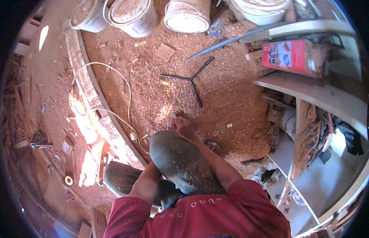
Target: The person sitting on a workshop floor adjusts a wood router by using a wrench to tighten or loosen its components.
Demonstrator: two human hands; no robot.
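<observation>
Down low: right hand (183, 126) pressed onto sawdust-covered floor (216, 95), fingers curled, grip content unclear. Left hand hidden behind knee (178, 158); state unknowable. Black three-armed metal bracket (191, 79) just beyond right hand, apart. Likely stiff, light, gritty; best taken at centre joint.

Your head camera looks steeply down from above your raised knee (180, 158), close, facing the three-armed black metal bracket (191, 80) beyond.
</observation>
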